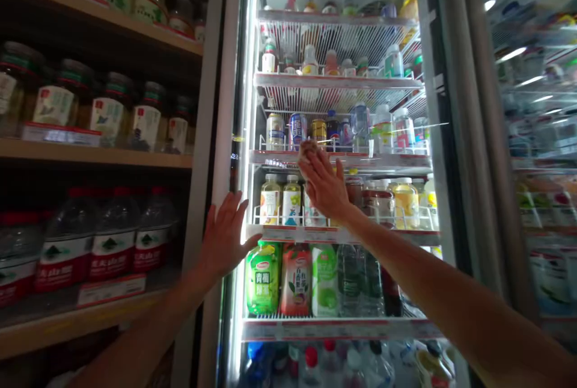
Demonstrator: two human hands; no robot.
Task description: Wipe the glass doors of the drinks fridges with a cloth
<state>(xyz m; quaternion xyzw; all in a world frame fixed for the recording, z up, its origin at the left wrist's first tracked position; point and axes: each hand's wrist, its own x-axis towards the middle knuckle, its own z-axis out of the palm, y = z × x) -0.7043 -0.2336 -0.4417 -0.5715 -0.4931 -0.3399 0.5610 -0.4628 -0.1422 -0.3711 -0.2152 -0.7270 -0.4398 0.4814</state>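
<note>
A glass-doored drinks fridge (226, 153) stands straight ahead, its shelves lit from within. My right hand (327, 184) presses a small crumpled cloth (309, 146) to the glass, in front of the middle shelf of cans. Most of the cloth is hidden beneath the fingers. At the left door edge, my left hand (225, 233) lies against the frame with fingers spread and nothing in it. Behind the glass near it sit a green bottle (262, 280) and a red bottle (296, 280).
Wooden shelves (135, 159) at the left carry jars (58, 99) and large red-labelled water bottles (108, 237). Another glass door (536, 135) with reflections and bottles is at the right. A grey post (487, 123) runs between the two doors.
</note>
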